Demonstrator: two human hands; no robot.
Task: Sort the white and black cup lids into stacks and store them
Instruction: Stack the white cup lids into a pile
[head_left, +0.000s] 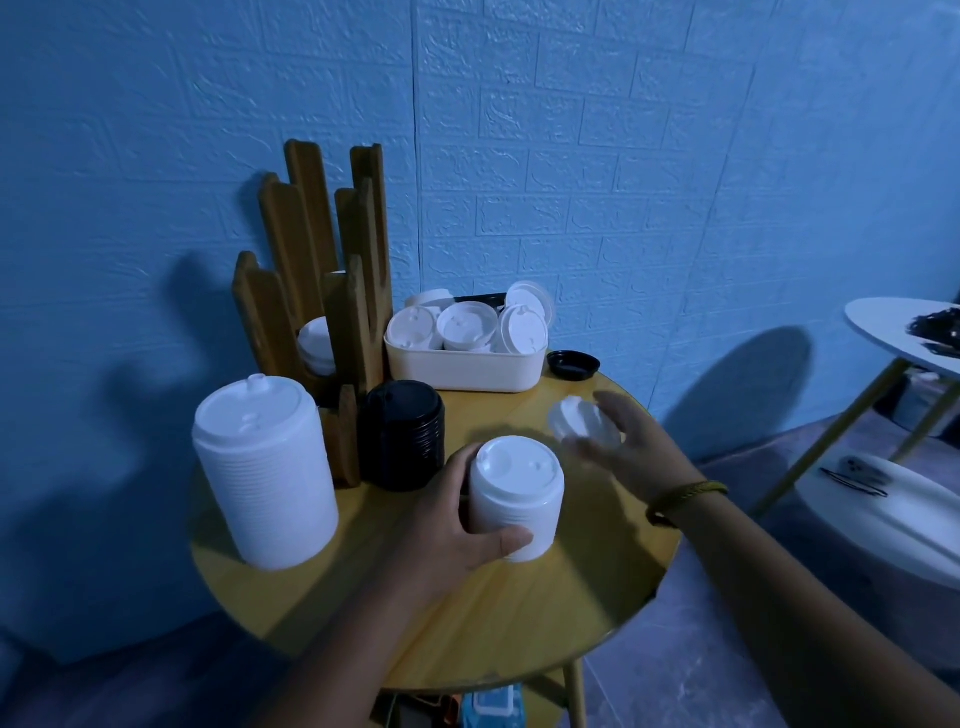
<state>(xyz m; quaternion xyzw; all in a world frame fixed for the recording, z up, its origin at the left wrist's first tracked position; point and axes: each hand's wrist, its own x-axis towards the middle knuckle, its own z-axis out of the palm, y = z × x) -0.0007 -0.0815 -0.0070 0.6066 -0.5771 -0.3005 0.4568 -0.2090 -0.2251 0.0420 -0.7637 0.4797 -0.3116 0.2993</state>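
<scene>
My left hand grips a short stack of white lids standing on the round yellow table. My right hand holds a single white lid in the air, just right of and above that stack. A tall stack of white lids stands at the table's left. Beside it is a black lid stack. A cream bin at the back holds several loose white lids. One black lid lies to the right of the bin.
A wooden slatted holder stands at the back left with white lids inside it. The blue wall is close behind. A white side table stands to the right. Items sit on a shelf under the yellow table.
</scene>
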